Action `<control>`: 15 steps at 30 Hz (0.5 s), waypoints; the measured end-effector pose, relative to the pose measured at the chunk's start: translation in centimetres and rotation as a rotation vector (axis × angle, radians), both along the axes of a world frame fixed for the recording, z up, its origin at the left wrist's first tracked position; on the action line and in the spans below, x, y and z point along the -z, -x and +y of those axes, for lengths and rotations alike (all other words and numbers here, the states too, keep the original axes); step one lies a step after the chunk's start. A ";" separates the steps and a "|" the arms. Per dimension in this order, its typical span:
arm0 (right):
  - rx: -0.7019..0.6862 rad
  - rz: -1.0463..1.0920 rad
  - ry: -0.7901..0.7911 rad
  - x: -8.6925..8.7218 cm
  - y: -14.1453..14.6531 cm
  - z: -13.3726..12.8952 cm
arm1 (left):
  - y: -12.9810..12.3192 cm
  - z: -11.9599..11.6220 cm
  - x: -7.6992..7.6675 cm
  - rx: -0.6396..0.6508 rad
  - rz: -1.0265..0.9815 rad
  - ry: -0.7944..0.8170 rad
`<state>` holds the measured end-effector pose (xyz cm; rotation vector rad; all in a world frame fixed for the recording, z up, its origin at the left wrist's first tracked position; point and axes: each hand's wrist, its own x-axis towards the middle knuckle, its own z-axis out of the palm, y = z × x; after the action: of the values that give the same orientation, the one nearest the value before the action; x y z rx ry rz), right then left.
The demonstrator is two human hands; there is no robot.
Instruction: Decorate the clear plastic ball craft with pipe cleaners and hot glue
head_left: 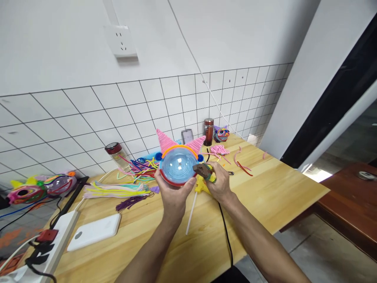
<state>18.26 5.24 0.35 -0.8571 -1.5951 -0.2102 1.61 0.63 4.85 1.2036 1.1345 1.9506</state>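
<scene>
My left hand [173,196] grips a clear round plastic bowl [179,167] from below, raised over the table. Pink pipe-cleaner ears [166,142], an orange band [180,147], a red lower rim and a dark blue pom-pom [158,157] at each side decorate it. Wrapped around green-and-yellow handles, my right hand [218,182] holds a pair of pliers [204,170]. The dark jaws are at the bowl's right edge, near the blue pom-pom; whether they touch it I cannot tell. Behind my right hand lies a yellow glue gun [202,184] with a white glue stick [191,214].
Bundles of coloured pipe cleaners [118,189] lie at left, pink ones [219,150] at back right. A white power bank [94,232] and a power strip [63,232] are front left. Two bottles, a red-brown one [208,131] and a glass one [118,155], stand near the wall, beside finished crafts [221,134].
</scene>
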 end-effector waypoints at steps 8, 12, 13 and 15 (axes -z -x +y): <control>-0.085 0.007 0.151 0.1 0.3 -0.2 | 0.3 1.1 0.3 0.038 0.023 -0.033; -0.088 0.023 0.232 -0.3 0.5 -0.8 | 0.2 1.1 0.4 0.038 0.055 -0.041; -0.090 0.028 0.247 -0.5 0.6 -1.0 | 0.1 1.0 0.3 0.030 0.058 -0.040; -0.097 0.042 0.263 -0.7 0.8 -1.2 | 0.1 0.9 0.2 0.014 0.060 -0.041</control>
<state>17.49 4.01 1.01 -0.9756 -1.6429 0.0882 1.51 1.57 4.64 1.2964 1.1182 1.9479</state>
